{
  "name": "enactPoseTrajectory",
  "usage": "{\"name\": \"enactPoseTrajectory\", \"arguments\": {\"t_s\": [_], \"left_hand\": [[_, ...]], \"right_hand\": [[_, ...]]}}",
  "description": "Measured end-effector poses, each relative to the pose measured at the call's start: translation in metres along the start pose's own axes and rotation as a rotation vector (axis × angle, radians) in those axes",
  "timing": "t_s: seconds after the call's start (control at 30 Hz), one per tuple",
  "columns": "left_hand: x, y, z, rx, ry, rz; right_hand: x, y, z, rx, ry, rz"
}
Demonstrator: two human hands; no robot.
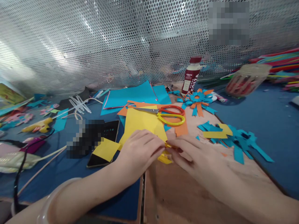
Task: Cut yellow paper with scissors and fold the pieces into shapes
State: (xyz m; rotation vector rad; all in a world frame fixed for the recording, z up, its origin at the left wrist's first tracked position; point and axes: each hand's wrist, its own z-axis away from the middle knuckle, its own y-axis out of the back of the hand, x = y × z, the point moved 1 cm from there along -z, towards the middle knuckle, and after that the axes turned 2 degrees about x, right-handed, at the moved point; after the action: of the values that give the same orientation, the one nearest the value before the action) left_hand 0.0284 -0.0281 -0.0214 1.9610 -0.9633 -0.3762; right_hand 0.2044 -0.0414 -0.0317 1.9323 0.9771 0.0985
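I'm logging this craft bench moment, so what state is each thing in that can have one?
left hand: pinching the yellow paper piece
right hand: pinching the same piece
yellow paper piece: folded, held between both hands
scissors: blades shut, lying flat on paper
bottle: upright, capped
phone: lying flat, screen mostly dark
glue gun: lying on its side

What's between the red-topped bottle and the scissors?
A blue and orange paper flower lies between the bottle and the scissors, seen in the head view.
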Motion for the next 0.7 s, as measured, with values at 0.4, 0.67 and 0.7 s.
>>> {"name": "enactPoseTrajectory", "arguments": {"t_s": [0.4,0.67,0.7], "left_hand": [[-0.0021,-0.0010,0.0008,-0.016,0.129,0.092],[-0.0019,-0.0009,-0.0008,-0.097,0.242,0.269],[-0.0018,-0.0007,-0.0016,-0.104,0.269,0.315]], "right_hand": [[0.0051,-0.0031,0.0048,-0.065,0.042,0.006],[0.0025,0.0032,-0.0041,-0.122,-0.059,-0.205],[0.0019,0.0041,-0.0049,-0.115,-0.072,-0.225]]}}
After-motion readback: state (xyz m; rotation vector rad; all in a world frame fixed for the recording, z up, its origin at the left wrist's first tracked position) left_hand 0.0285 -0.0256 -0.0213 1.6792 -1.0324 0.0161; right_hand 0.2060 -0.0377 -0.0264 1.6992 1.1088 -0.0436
